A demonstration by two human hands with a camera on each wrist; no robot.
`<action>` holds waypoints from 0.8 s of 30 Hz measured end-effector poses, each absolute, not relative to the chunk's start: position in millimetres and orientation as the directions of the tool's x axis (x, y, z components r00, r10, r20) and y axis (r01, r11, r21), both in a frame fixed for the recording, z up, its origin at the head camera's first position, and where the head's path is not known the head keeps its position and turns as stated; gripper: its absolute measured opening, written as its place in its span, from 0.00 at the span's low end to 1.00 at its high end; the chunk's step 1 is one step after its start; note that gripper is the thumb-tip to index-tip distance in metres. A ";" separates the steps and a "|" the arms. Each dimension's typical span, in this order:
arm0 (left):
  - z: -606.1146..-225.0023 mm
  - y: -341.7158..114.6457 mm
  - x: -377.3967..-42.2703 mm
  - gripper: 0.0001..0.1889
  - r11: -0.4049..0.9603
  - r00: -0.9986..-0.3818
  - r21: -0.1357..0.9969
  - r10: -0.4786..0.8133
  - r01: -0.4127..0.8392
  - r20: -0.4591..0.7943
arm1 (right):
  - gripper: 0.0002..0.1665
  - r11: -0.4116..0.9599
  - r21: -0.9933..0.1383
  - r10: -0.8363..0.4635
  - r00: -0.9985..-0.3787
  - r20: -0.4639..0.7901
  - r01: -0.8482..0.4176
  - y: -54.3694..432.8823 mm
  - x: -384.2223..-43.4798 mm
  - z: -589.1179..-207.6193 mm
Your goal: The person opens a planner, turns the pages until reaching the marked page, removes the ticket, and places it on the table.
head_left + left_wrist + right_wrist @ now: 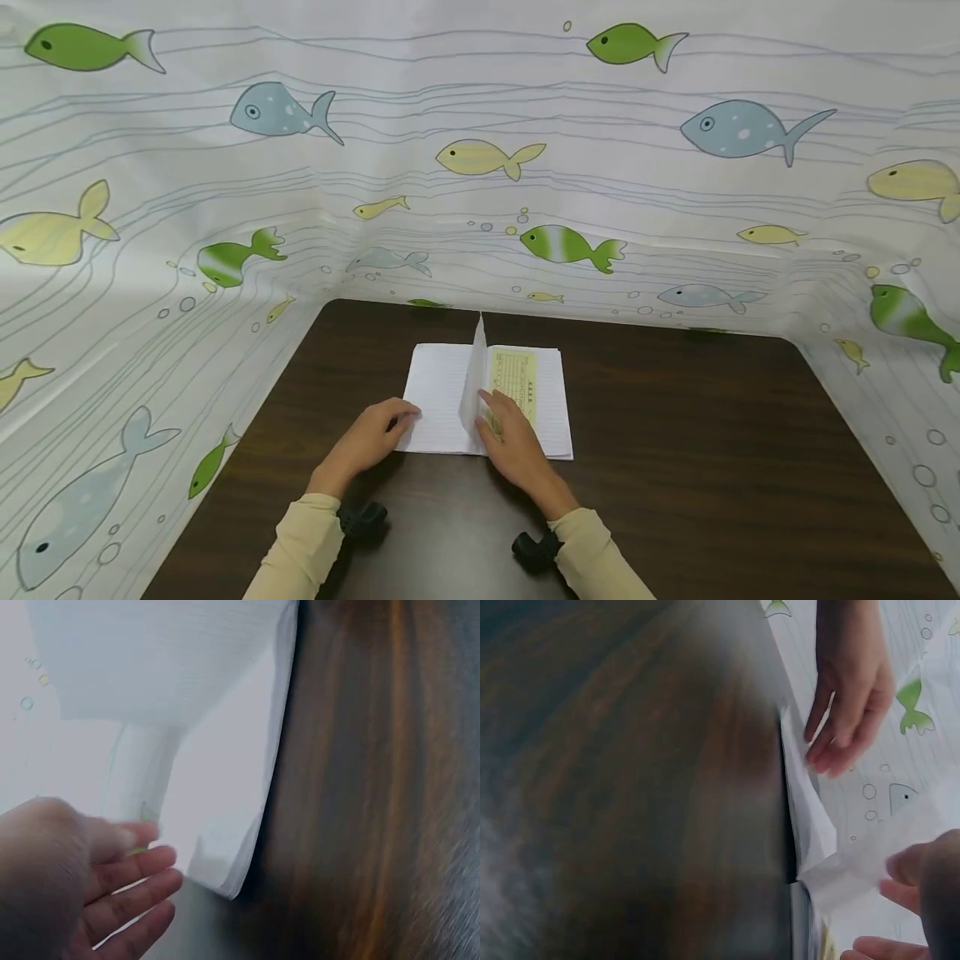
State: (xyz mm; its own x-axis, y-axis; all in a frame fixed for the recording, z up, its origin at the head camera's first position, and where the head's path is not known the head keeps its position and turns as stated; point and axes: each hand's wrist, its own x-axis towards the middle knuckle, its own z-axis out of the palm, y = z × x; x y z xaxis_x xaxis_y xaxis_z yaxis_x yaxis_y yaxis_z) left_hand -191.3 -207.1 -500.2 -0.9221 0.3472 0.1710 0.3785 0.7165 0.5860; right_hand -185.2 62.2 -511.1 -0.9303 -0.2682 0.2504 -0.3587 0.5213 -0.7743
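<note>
A lined notebook [442,392] lies spread on the table, one thin page [474,375] standing nearly upright near its middle. Against the right side of that page, my right hand [516,437] touches it with thumb and fingertips, fingers extended. A yellow printed slip [516,379] lies on the right-hand sheets, partly covered by the hand. My left hand [375,433] is at the notebook's left edge, fingers loosely bent. The left wrist view shows this hand [112,892] with spread fingers beside the white sheets. In the right wrist view the lifted page [847,881] reaches the right thumb.
Dark brown wooden table [690,450] extends to both sides of the notebook. White sheeting [480,108] printed with fish surrounds its back and sides. A black wrist device [363,521] sits on the left wrist, another black wrist device [536,552] on the right.
</note>
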 end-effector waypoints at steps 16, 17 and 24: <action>-503.9 -195.4 -188.4 0.23 0.792 -0.928 0.504 0.368 0.345 0.058 | 0.17 0.623 -0.650 -0.404 -0.891 0.209 -0.435 72.2 -177.4 -522.4; -503.4 -194.3 -188.1 0.22 0.797 -0.926 0.494 0.375 0.348 0.049 | 0.18 0.621 -0.655 -0.394 -0.894 0.215 -0.431 73.3 -177.0 -521.7; -486.4 -177.2 -190.0 0.27 0.781 -0.887 0.467 0.462 0.415 0.017 | 0.19 0.644 -0.681 -0.205 -0.936 0.286 -0.349 91.1 -181.4 -516.1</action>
